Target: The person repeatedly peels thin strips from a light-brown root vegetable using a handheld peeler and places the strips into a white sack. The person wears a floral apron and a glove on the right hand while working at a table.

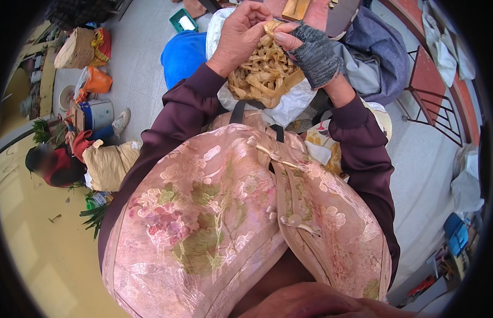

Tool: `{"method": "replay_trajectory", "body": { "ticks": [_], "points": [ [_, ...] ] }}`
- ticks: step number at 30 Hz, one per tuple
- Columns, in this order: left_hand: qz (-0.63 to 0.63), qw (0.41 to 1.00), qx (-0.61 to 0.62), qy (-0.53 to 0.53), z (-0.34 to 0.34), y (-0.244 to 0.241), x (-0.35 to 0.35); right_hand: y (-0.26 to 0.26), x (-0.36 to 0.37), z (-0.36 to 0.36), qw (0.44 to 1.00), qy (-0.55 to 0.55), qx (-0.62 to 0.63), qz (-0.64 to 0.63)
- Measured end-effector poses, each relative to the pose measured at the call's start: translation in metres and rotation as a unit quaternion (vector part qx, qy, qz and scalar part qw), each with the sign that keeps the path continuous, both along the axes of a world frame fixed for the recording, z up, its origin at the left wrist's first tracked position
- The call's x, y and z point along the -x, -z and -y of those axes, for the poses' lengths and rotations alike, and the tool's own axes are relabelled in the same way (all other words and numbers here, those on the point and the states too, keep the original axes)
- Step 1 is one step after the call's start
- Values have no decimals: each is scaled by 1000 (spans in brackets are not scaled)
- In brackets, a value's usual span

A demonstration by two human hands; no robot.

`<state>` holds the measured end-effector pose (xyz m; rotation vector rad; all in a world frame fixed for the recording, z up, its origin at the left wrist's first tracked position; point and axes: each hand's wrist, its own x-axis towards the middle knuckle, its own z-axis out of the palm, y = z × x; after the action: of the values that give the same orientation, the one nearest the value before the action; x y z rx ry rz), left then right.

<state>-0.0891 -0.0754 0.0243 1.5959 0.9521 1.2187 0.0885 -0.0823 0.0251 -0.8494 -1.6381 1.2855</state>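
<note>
At the top middle, my left hand (246, 33) is bare and pinches one side of a tan fibre strip (272, 28). Opposite it, my right hand (310, 49) wears a grey knitted fingerless glove; its thumb and forefinger grip the same strip, which looks folded or coiled. Both hands are close together over a heap of tan fibre strips (266, 71) that lies in a white plastic sack (296, 101) in front of my body. Just beyond the hands is a small wooden block (296, 8) on a pink surface.
A green tray (183, 20) and blue cloth (182, 55) lie beyond my left arm. An orange bucket (98, 79), a blue-and-white pail (97, 112) and a seated person (55, 165) are farther left. On the right stands a folding chair (429, 87), near grey cloth (375, 51).
</note>
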Motion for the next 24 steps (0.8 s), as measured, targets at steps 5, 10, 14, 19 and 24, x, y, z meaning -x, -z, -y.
{"method": "replay_trajectory", "body": {
  "ticks": [5,10,14,19,24],
  "points": [
    [71,990,118,13,12,2,-13,13,0,-9,981,3,185,-61],
    [48,996,62,48,8,-1,-15,7,1,-10,973,44,174,-142],
    [60,991,113,29,4,-12,-16,14,-10,-18,916,52,272,-290],
    [-1,995,93,27,5,-44,-2,-2,-29,-31,889,111,293,-334],
    [-238,967,-89,-30,1,-23,16,12,-33,-31,951,8,238,-197]
  ]
}}
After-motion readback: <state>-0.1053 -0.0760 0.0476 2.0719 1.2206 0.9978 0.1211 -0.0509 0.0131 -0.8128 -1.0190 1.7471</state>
